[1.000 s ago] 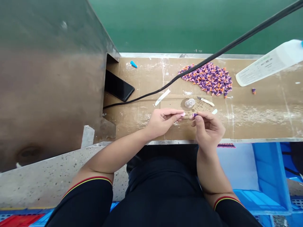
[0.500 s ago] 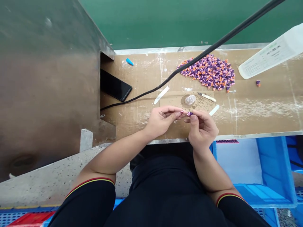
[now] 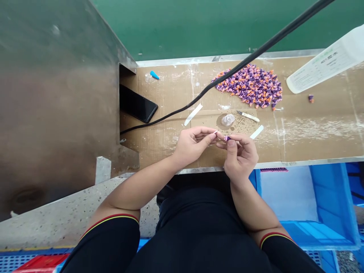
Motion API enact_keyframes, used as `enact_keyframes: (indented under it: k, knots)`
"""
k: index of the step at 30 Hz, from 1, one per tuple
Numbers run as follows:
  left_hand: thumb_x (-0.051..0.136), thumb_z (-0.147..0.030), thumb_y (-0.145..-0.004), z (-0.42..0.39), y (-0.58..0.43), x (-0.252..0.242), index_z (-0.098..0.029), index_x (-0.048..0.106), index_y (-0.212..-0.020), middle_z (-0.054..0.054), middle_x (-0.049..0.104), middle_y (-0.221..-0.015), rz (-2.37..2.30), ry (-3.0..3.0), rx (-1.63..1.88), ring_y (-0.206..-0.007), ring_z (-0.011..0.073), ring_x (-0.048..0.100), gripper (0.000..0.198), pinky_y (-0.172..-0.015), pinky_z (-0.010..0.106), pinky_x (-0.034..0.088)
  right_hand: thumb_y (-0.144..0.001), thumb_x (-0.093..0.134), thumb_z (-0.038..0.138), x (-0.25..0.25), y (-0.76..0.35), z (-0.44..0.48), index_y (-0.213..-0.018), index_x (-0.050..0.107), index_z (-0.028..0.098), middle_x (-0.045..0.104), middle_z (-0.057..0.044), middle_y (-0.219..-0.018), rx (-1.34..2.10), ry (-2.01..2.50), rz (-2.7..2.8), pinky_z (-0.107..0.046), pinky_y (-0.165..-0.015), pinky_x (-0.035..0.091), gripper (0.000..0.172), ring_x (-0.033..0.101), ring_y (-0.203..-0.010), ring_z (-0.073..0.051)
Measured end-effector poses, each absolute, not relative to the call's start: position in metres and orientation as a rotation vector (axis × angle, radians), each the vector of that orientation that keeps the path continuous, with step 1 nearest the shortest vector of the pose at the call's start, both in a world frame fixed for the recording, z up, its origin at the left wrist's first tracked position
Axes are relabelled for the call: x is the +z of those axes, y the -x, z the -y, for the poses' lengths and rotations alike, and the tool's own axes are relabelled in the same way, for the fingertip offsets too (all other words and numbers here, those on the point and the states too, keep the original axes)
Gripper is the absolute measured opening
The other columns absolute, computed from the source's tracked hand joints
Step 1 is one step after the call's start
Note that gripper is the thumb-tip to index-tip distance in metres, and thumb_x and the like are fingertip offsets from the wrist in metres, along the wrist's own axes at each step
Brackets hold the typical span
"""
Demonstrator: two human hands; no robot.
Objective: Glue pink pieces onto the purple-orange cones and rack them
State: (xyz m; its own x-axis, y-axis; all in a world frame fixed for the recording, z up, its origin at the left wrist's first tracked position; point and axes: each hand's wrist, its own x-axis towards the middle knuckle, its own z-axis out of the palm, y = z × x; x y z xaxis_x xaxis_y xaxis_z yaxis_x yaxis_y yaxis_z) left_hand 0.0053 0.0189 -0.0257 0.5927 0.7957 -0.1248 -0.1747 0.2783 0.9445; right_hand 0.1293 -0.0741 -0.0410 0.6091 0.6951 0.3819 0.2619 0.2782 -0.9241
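Observation:
My left hand (image 3: 190, 147) is closed in a pinch on a tiny pale sliver (image 3: 215, 132), too small to make out in kind. Just to its right, my right hand (image 3: 241, 159) grips a small purple figure with a pink and white patterned end (image 3: 227, 138) between thumb and forefinger. The fingertips of both hands are close together above the cardboard near the table's front edge. Behind them stands a small clear cup (image 3: 228, 120) on a wet, spotted cardboard piece. A pale-handled craft knife (image 3: 248, 116) lies to the right of the cup.
A heap of purple, orange and pink figures (image 3: 256, 87) lies at the back. One loose figure (image 3: 311, 98) is near a white bottle (image 3: 321, 66). A black cable (image 3: 209, 88) crosses over the table. The left side has a phone (image 3: 138, 104), blue tip (image 3: 154, 75) and metal housing (image 3: 65, 94).
The right hand has shifted slightly left, tilting the purple figure a little. The sliver in my left fingers now shows a paler edge. Both hands keep their grips.

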Motion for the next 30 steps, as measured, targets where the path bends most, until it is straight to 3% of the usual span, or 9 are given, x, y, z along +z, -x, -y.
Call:
enact_keyframes:
  k: [5, 14, 21, 26, 30]
  knots:
    - [0.095, -0.061, -0.084, -0.0199, -0.0105, -0.0234, -0.015, 0.074, -0.099, 0.012, 0.086, -0.098, -0.736, -0.946, 0.722, -0.094, 0.0237, 0.086, 0.052, -0.100, 0.041, 0.072, -0.114, 0.066, 0.031, -0.0381, -0.1268, 0.0733, -0.115, 0.073, 0.026, 0.075, -0.001, -0.105, 0.343, 1.314, 0.951, -0.028, -0.075, 0.076, 0.009, 0.084, -0.092, -0.017]
    - [0.094, -0.063, -0.084, -0.0218, -0.0089, -0.0268, -0.017, 0.083, -0.094, 0.014, 0.086, -0.103, -0.741, -1.091, 0.663, -0.095, 0.0245, 0.085, 0.049, -0.095, 0.040, 0.072, -0.114, 0.065, 0.032, -0.0420, -0.1256, 0.0728, -0.117, 0.072, 0.025, 0.077, -0.003, -0.107, 0.408, 1.290, 0.923, -0.032, -0.081, 0.077, 0.009, 0.086, -0.102, -0.022]
    - [0.090, -0.059, -0.089, -0.0195, -0.0080, -0.0223, -0.022, 0.090, -0.097, 0.008, 0.087, -0.098, -0.784, -1.163, 0.781, -0.091, 0.0232, 0.086, 0.037, -0.093, 0.038, 0.075, -0.110, 0.072, 0.025, -0.0444, -0.1303, 0.0738, -0.116, 0.078, 0.027, 0.080, -0.003, -0.103, 0.314, 1.323, 0.948, -0.028, -0.072, 0.072, 0.010, 0.082, -0.086, -0.017]
    - [0.097, -0.054, -0.083, -0.0178, -0.0083, -0.0192, -0.024, 0.090, -0.093, 0.008, 0.087, -0.098, -0.771, -1.131, 0.841, -0.094, 0.0241, 0.086, 0.033, -0.096, 0.040, 0.075, -0.106, 0.076, 0.032, -0.0466, -0.1283, 0.0727, -0.112, 0.082, 0.026, 0.083, -0.004, -0.099, 0.249, 1.392, 1.006, -0.033, -0.073, 0.071, 0.010, 0.082, -0.088, -0.020]
    - [0.099, -0.051, -0.081, -0.0182, -0.0077, -0.0210, -0.024, 0.090, -0.092, 0.008, 0.088, -0.099, -0.789, -1.066, 0.832, -0.093, 0.0216, 0.086, 0.030, -0.095, 0.035, 0.073, -0.105, 0.078, 0.025, -0.0459, -0.1275, 0.0690, -0.113, 0.084, 0.028, 0.086, -0.003, -0.100, 0.143, 1.380, 1.050, -0.033, -0.072, 0.071, 0.010, 0.083, -0.085, -0.020]
